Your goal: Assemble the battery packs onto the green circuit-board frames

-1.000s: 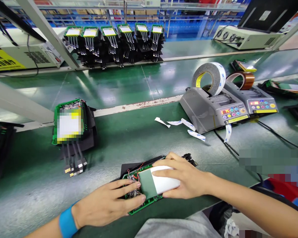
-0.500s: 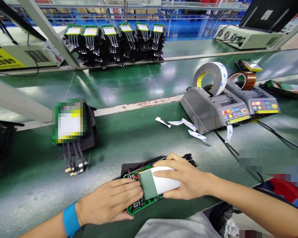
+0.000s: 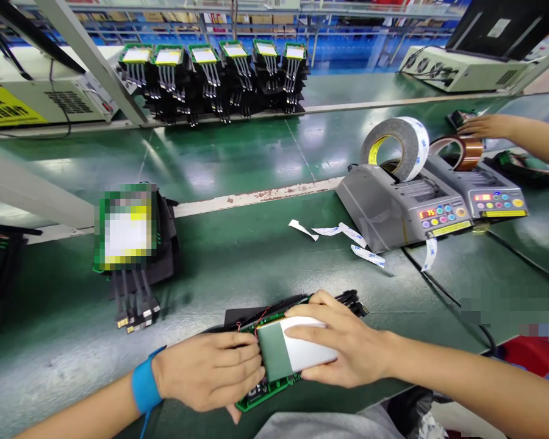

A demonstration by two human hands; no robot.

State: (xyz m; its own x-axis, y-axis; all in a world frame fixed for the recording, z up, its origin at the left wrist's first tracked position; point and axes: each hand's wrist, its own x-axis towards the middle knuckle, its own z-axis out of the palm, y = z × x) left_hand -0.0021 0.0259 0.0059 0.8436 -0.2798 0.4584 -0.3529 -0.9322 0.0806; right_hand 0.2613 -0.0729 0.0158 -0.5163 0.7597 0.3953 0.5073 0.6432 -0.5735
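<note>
A silver and grey-green flat block [image 3: 277, 350] lies on a green circuit board [image 3: 269, 396] near the bench's front edge. My right hand [image 3: 343, 341] is closed round the block's right part, fingers over its top and thumb at its lower edge. My left hand [image 3: 210, 369], with a blue band at the wrist, lies flat over the board's left part, its fingertips against the block's left edge. Black cables with connectors [image 3: 357, 302] stick out beyond my right hand. Thin red wires show above my left fingers.
A stack of boards with cables [image 3: 130, 231] stands at the left. Tape dispensers [image 3: 402, 207] [image 3: 494, 189] stand at the right, with tape strips [image 3: 368, 256] nearby. More boards [image 3: 205, 61] line the back. Another person's hand [image 3: 489, 126] is at the upper right.
Another person's hand has come in from the right, over a board behind the dispensers. The view has shifted slightly. My hands keep nearly the same places on the board and block.
</note>
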